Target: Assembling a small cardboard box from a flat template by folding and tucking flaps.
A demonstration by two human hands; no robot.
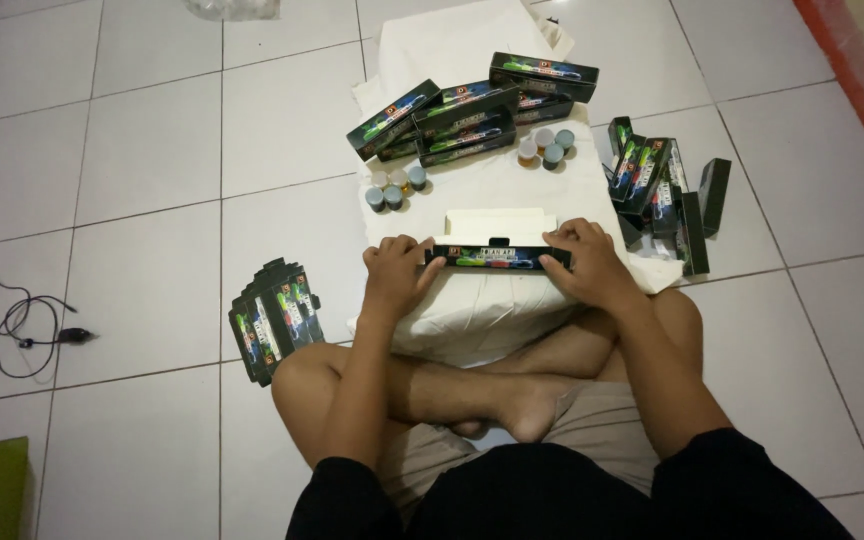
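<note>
On the white pillow (472, 310) in front of the crossed legs lies a long, narrow black box (498, 258) with green, blue and red print on its face. It lies lengthwise, left to right. Left hand (397, 270) grips the left end, fingers (414, 246) curled closed over the top edge. Right hand (582, 262) grips the right end, fingers spread along the top and front, thumb low. Both forearms reach forward from the knees.

Behind the box sits a white folded card (500, 222). Farther back on the white cloth (472, 60), matching closed boxes (472, 112) are stacked in a loose pile. Two clusters of small capped jars (397, 186) (548, 146) stand on the cloth; contents cannot be told. More boxes (664, 190) lie jumbled on the right. Flattened box blanks (276, 318) are stacked on the tiled floor (132, 150) to the left. A black cable (14, 320) lies far left.
</note>
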